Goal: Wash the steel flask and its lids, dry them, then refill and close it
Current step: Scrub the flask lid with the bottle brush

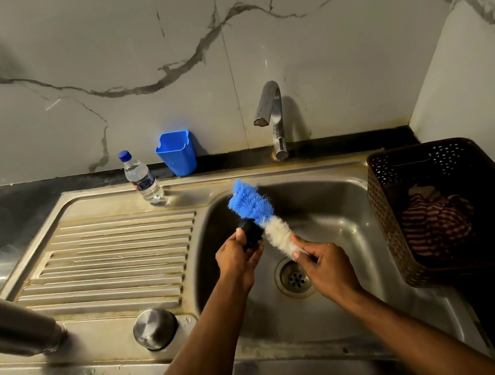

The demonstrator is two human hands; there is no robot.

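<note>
Over the sink basin [334,205], my left hand [238,259] grips a small black inner lid [251,232]. My right hand [328,267] holds a bottle brush [261,217] by its lower end; its blue and white bristles press against the black lid. The steel flask [7,325] lies on its side at the left edge of the drainboard, only partly in view. A round steel outer lid [155,327] rests upside down on the drainboard's front corner.
A tap [272,117] stands behind the basin, with no water running. A plastic water bottle [141,177] and a blue cup [176,153] sit at the back. A brown basket [439,204] with striped cloth stands at the right. The drain [294,277] is open.
</note>
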